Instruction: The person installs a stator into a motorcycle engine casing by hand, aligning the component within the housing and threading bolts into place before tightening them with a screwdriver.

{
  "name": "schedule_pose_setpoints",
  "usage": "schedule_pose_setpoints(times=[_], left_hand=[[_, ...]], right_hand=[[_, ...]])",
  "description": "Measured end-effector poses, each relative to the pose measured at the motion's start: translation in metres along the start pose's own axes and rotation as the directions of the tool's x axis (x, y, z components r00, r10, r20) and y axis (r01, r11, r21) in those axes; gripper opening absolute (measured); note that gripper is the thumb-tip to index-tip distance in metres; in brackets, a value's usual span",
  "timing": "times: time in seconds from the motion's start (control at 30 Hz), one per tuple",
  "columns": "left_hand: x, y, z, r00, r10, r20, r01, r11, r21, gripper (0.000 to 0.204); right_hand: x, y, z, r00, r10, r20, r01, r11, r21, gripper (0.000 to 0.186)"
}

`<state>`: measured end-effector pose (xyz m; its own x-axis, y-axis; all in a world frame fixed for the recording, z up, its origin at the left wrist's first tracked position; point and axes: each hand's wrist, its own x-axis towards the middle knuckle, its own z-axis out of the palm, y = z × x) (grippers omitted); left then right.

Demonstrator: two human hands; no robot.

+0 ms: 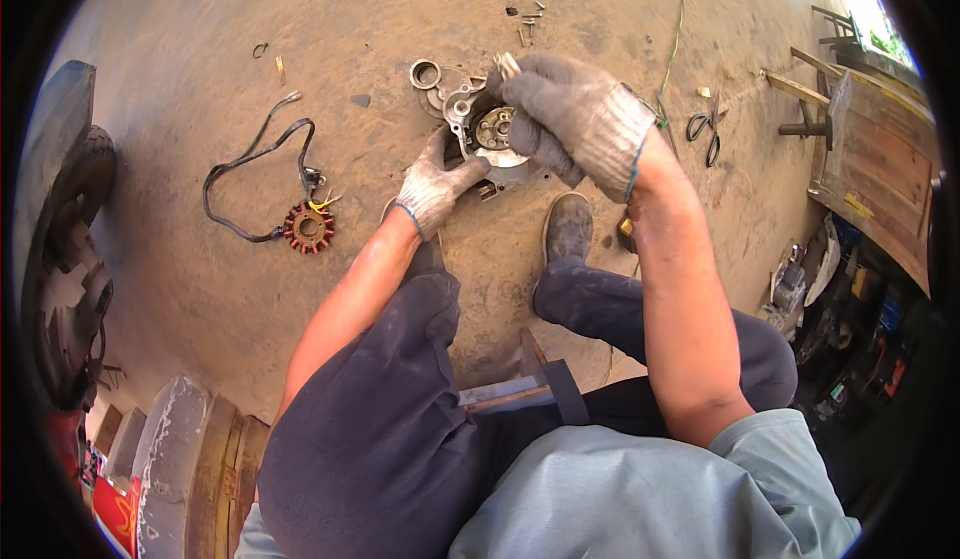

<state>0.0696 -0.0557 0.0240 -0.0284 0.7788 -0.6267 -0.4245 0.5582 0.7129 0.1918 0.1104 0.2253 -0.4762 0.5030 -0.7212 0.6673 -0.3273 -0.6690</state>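
A grey metal engine casing [460, 109] rests on the ground before me, with a round part [494, 129] inside its opening. My left hand [437, 187], in a dirty knitted glove, grips the casing's near left edge, thumb along the rim. My right hand [585, 114], gloved too, is curled closed over the casing's right side and hides part of it. A small pale piece [507, 66] shows at its fingertips; I cannot tell whether it is a held thing or part of the glove.
At left lies a stator coil [309, 227] with a black cable [215, 184]. Small bolts [530, 21] lie beyond the casing. Scissors [712, 139] and a thin green cord [682, 19] are on the right, near a wooden bench [885, 144]. Assorted parts [850, 329] crowd the lower right.
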Motion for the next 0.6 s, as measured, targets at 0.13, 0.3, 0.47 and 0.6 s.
schedule_pose_setpoints(times=[0.13,0.3,0.47,0.6], left_hand=[[0.001,0.0,0.0,1.0,0.011,-0.006,-0.01,0.996,0.085,0.076],[0.0,-0.001,-0.002,1.0,-0.01,0.012,0.01,1.0,0.023,0.076],[0.01,-0.005,-0.006,0.998,-0.061,0.012,0.058,0.987,0.149,0.069],[0.011,-0.008,-0.005,1.0,-0.013,-0.024,0.013,1.0,0.004,0.061]], right_hand=[[0.008,-0.011,0.003,0.987,-0.079,0.142,-0.029,0.776,0.63,0.026],[0.073,0.051,0.049,0.991,-0.129,0.017,0.061,0.576,0.815,0.029],[0.076,0.09,0.064,0.999,-0.044,0.028,0.005,0.613,0.79,0.031],[0.068,0.088,0.054,0.997,0.074,0.011,-0.059,0.691,0.72,0.022]])
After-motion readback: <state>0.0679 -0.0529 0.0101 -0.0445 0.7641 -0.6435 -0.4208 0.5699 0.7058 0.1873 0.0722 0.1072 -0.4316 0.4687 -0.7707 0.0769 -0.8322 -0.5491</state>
